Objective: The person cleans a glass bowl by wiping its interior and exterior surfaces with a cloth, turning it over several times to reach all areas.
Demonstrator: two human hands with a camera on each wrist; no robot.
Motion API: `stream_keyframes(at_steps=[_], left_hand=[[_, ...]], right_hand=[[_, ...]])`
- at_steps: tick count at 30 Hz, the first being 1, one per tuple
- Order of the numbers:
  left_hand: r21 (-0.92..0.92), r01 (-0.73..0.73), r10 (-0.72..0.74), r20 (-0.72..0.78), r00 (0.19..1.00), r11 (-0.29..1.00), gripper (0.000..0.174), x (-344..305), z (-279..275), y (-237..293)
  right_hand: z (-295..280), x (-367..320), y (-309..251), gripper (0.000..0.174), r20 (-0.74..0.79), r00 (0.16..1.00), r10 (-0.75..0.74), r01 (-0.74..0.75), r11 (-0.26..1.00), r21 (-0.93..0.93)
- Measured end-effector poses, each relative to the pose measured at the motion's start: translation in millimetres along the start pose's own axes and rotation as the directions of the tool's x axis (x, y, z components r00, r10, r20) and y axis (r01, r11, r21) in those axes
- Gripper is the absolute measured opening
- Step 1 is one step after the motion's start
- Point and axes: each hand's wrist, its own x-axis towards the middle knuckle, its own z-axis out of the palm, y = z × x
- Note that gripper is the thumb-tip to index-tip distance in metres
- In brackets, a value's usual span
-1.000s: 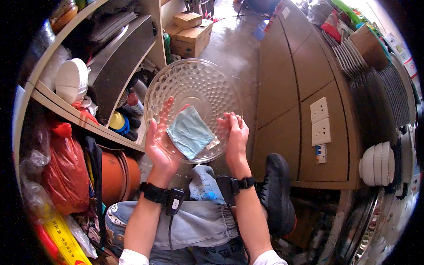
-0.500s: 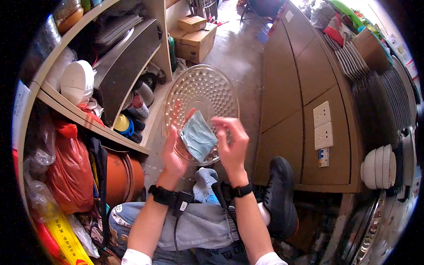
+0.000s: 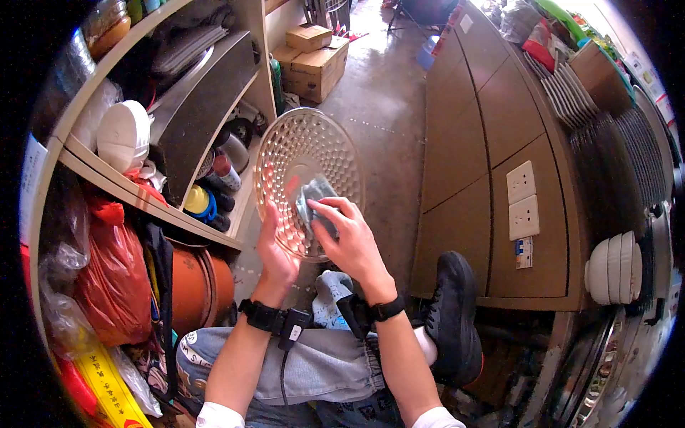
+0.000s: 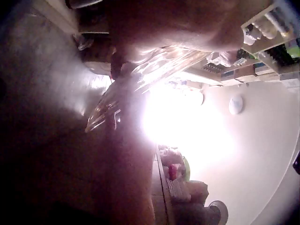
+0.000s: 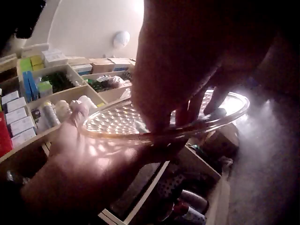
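Observation:
A round clear plate (image 3: pixel 307 139) with a dimpled pattern tilts in front of the person's knees. The left hand (image 3: pixel 278 253) holds it at the near left, fingers spread beneath and thumb along the rim. Over the plate's lower right, the right hand (image 3: pixel 357 246) grips a crumpled light blue cloth (image 3: pixel 318 188) against the upper face, and its fingers hide part of the cloth. In the right wrist view the right hand's fingers reach down onto the plate (image 5: pixel 112 123), while the left hand (image 5: pixel 89 159) supports it from below.
Open shelves (image 3: pixel 189 221) with bottles and a white round container (image 3: pixel 124 135) stand at left, above a red plastic bag (image 3: pixel 114 278). A brown cabinet (image 3: pixel 457 164) runs along the right, with stacked white bowls (image 3: pixel 606 269) beside it. Cardboard boxes (image 3: pixel 312 70) sit farther back on the floor.
The right hand has left the plate's right rim, moved left over it and taken hold of the cloth, which was lying flat and is now bunched. The plate has tilted in the left hand.

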Motion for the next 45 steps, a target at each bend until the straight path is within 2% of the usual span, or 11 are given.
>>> stream_keyframes(at_steps=[3,5,7,15,17,21,23,26,34,41,45], left_hand=[[-0.057,0.037,-0.035,0.045,0.998,0.998,0.072,-1.8,3.5,0.0],[0.046,0.063,-0.065,0.043,0.997,0.997,0.077,-2.7,5.7,0.3],[0.048,0.062,-0.065,0.060,0.996,0.997,0.079,-1.3,2.7,-3.8],[0.021,0.079,-0.081,0.108,0.991,0.997,0.083,-2.2,4.4,0.6],[-0.005,0.100,-0.098,0.143,0.985,0.995,0.084,-1.5,9.5,4.7],[0.004,0.127,-0.124,0.225,0.966,0.992,0.086,-2.4,12.2,4.7],[0.020,0.116,-0.118,0.221,0.968,0.993,0.087,-2.5,12.8,2.8],[0.060,0.104,-0.115,0.205,0.972,0.993,0.087,-3.6,10.4,0.7],[0.116,0.090,-0.111,0.190,0.975,0.989,0.088,-5.1,9.3,-1.9],[-0.022,0.135,-0.128,0.190,0.973,0.991,0.088,-4.2,17.6,7.3],[-0.143,0.144,-0.113,0.207,0.972,0.979,0.085,-0.7,13.3,8.9]], right_hand=[[1.9,-1.1,5.3,0.034,-0.059,0.994,0.094,-0.097,0.994,-0.056],[2.4,-1.4,9.9,0.032,-0.170,0.976,0.134,-0.159,0.976,-0.148],[0.9,-0.9,10.6,0.033,-0.197,0.976,0.093,-0.139,0.963,-0.230],[-2.6,-0.4,15.3,0.057,-0.307,0.933,0.185,-0.275,0.919,-0.282],[-13.4,3.2,18.3,0.059,-0.448,0.878,0.170,-0.369,0.835,-0.407],[-13.8,4.8,20.8,0.064,-0.544,0.805,0.237,-0.365,0.921,-0.138],[-11.8,2.0,30.1,0.068,-0.568,0.790,0.231,-0.376,0.915,-0.150],[-21.0,2.6,27.6,0.069,-0.443,0.702,0.558,-0.575,0.811,0.110],[-28.7,-2.2,42.4,0.042,-0.455,0.662,0.595,-0.647,0.761,0.053],[-39.6,0.9,32.2,0.031,-0.648,0.651,0.396,-0.586,0.805,-0.096],[-47.7,0.1,50.4,0.036,-0.698,0.518,0.495,-0.503,0.836,0.219]])
